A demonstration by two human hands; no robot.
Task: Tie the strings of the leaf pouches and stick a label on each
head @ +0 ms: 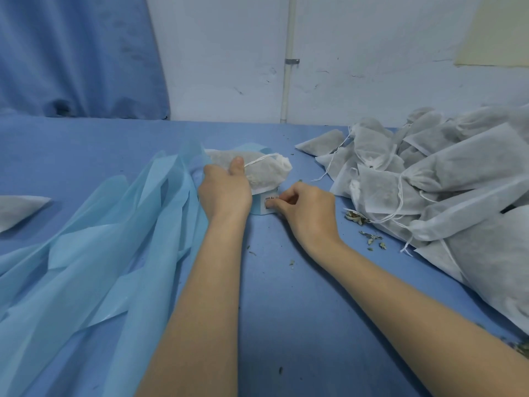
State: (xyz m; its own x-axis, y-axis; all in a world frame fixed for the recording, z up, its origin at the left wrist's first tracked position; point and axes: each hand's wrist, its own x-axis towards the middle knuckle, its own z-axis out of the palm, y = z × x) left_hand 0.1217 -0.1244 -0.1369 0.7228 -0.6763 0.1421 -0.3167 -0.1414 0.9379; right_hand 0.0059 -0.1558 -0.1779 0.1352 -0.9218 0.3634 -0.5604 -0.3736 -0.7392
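Head view: a white non-woven drawstring pouch filled with dried leaves [264,170] is seen lying near the middle of the blue cloth-covered table [286,296], partly over a pale blue strip of label backing [262,206]. A small white printed label [270,202] sits on that strip just below the pouch. The pouch is held by the left hand [224,189], its thumb laid across the near face and its fingers curled around the far left edge. The label's edge is being pinched by the right hand [307,209], thumb and forefinger closed narrowly on it and the remaining fingers curled in. Whether the label is already lifted from its backing cannot be told.

The step in hand is judged to be the peeling of a label for this pouch. It is advised that the label be lifted from one corner at a shallow angle, the backing being kept pinned under the pouch, and that it be pressed flat onto a smooth part of the fabric, away from the white drawstring [259,161].

To the right, a heap of similar white pouches with loose strings [429,181] is noted, with scattered dried leaf fragments [372,240] beside it. To the left, loose sheets of pale blue backing paper [100,253] are spread, and a further white pouch [20,209] lies at the far left edge.
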